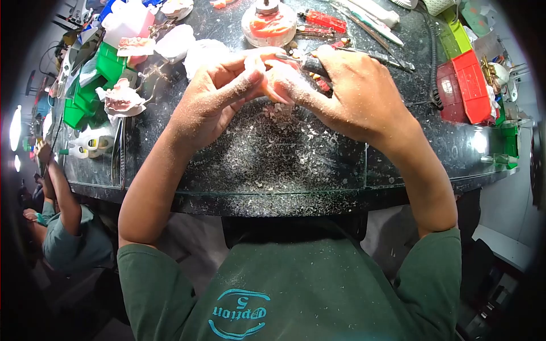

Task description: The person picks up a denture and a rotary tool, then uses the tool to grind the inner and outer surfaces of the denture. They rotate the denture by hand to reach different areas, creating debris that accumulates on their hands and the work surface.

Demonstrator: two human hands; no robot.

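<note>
Between the fingers and thumb of my left hand [219,88] is a pink denture base [272,92], partly hidden by the fingers and washed out by bright light. My right hand [355,85] is wrapped round a dark rotary handpiece [314,65], whose metal tip points left at the denture base. The right thumb reaches to the denture base as well. Both hands are dusted with pale shavings. Below them, a scatter of shavings [273,153] covers the dark bench top [335,165].
Behind the hands stands a glass jar [268,28] with a metal top. Red-handled tools [325,21] lie beside it. At left are a dental model [122,98], green bins [88,96] and small bottles [94,143]; red bins [466,85] stand at right. A co-worker [71,230] sits at far left.
</note>
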